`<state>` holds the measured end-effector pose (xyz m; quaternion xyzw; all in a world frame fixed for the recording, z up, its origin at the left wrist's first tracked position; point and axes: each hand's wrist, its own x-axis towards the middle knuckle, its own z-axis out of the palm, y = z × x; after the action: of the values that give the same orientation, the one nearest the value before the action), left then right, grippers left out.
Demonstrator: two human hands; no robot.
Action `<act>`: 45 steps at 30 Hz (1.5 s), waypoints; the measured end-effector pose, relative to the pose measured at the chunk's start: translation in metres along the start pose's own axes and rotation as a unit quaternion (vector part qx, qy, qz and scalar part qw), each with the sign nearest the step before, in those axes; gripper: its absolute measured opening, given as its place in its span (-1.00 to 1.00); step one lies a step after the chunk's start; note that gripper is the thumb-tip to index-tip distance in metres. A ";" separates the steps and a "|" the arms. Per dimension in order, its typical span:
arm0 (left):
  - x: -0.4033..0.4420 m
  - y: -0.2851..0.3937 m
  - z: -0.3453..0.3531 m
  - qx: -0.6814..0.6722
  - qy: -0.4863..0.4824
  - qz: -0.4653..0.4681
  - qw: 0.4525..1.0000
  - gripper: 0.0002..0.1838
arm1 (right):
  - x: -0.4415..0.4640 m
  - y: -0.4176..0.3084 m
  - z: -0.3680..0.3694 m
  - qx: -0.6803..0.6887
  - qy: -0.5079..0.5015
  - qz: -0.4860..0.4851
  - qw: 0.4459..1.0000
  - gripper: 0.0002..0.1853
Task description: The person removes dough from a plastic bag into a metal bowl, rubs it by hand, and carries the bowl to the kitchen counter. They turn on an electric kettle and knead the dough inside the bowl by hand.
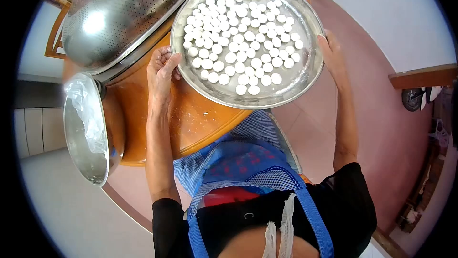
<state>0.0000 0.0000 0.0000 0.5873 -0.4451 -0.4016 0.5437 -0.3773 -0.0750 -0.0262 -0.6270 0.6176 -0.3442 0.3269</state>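
A large round metal tray is held between my two hands, over the edge of the wooden table. Many small white dough balls lie spread across it, most in a loose single layer. My left hand grips the rim at the left, thumb on top and fingers curled beneath. On the opposite side, my right hand clasps the rim with the thumb over the edge; its other fingers are partly hidden behind the tray.
A perforated metal dome cover stands at the upper left. Beside it, a metal bowl holds a clear plastic bag. White powder dusts the orange wooden table. Reddish floor stretches to the right.
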 end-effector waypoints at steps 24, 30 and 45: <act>-0.177 0.080 -0.068 0.233 0.009 0.157 0.960 -0.73 | -0.054 -0.246 0.100 -0.056 -0.310 -0.515 0.797 -0.60; -0.178 0.099 -0.172 0.465 0.246 0.163 0.835 -0.37 | -0.049 -0.325 0.273 -0.085 -0.154 -0.702 0.690 -0.45; -0.108 0.093 -0.293 0.273 0.206 0.141 0.929 -0.01 | -0.070 -0.454 0.330 -0.076 -0.249 -0.743 0.616 -0.58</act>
<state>0.2420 0.1851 0.1164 0.7141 -0.4938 -0.0547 0.4932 0.1483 0.0008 0.1698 -0.9559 -0.1410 -0.2524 0.0519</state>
